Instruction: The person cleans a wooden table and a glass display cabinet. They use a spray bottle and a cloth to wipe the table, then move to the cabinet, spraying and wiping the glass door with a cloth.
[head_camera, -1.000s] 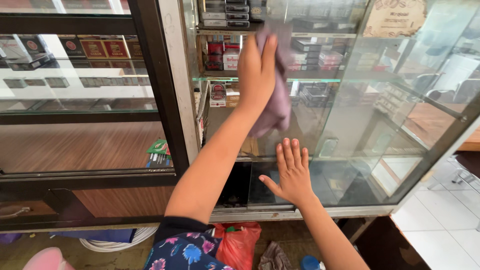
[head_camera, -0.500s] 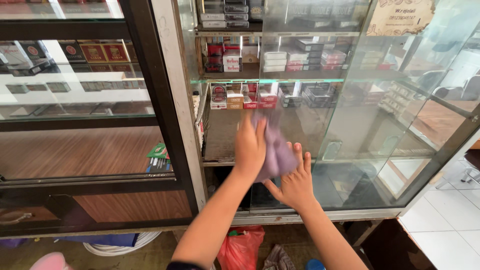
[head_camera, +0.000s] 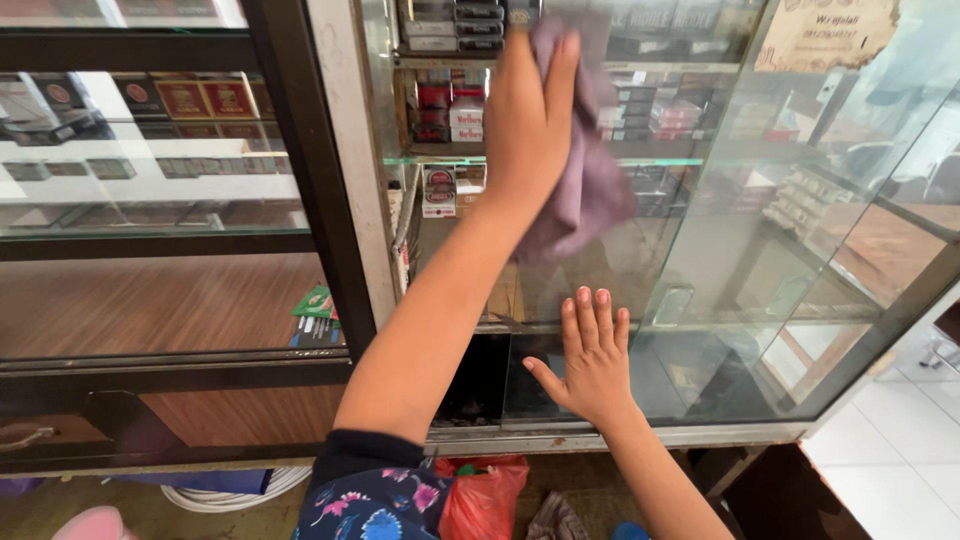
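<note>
I saw the left hand (head_camera: 530, 110) pressing a soft, limp purple cloth (head_camera: 585, 170) high on the glass door (head_camera: 700, 250), fingers flat over its bunched top, while the right hand (head_camera: 590, 360) lay splayed, empty, lower down.

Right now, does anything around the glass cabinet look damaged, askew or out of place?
Nothing stands out. The left hand presses a purple cloth against the glass door; the right hand rests flat lower down. No cracks visible.
</note>
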